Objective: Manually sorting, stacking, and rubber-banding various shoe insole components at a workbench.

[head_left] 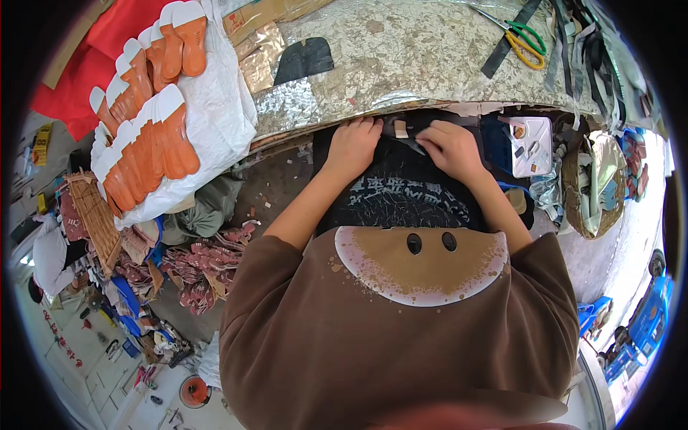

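Observation:
Just under the front edge of the bench, both my hands work at a dark strip of material (389, 126). A small tan and white piece (400, 129) lies on it between them. My left hand (355, 149) is closed, its bent fingers gripping the left end. My right hand (454, 149) is closed too, thumb and fingertips pinched at the right side; what exactly they hold is too small to tell. A thin grey pointed shape (416, 147) shows beside those fingertips. Below, a black apron (401, 204) with pale scuffed markings covers my lap.
Scissors (527, 44) with green and yellow handles and a black curved piece (304, 60) rest on the worn bench (401, 54). Orange-brown insoles (161, 147) with white ends line a white cloth at left. A white tray (532, 147) holds small parts at right.

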`<state>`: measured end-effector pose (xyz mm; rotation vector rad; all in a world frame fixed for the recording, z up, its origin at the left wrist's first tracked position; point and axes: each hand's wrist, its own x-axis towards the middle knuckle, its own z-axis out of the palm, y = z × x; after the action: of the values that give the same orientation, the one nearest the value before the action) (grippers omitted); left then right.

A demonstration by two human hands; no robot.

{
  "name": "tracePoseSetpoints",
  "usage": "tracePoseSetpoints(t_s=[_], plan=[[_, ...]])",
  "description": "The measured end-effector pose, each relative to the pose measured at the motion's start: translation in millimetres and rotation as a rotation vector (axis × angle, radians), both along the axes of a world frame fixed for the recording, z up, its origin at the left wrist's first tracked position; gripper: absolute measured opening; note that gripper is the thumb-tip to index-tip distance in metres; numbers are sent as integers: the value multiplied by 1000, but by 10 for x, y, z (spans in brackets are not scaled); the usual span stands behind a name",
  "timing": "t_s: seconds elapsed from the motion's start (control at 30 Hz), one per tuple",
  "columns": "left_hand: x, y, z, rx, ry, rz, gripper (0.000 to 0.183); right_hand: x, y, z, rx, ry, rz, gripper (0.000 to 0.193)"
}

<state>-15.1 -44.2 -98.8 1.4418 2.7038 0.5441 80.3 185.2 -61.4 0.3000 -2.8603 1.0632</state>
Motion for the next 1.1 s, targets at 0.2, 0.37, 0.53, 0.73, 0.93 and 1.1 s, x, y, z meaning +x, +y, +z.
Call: tracePoseSetpoints(t_s=[0.2,0.37,0.53,0.73,0.93,1.1], plan=[[-26,50,-89,5,99,30,31,-40,5,117,-118,40,-17,13],[-13,150,-173,-125,193,-35,15,-299,-209,-431,175,25,66,21],[21,36,-101,28,74,-57,6,-247,-248,-423,50,14,35,10],[-117,-310,232,231,-288,3,8,-132,-305,170,-124,49,122,16],[-151,-208,313,226,-335,-75,5,-70,-336,136,-148,-144,2,20],[75,-89,417,320,-346,-207,5,-31,-234,101,-44,-182,209,17]])
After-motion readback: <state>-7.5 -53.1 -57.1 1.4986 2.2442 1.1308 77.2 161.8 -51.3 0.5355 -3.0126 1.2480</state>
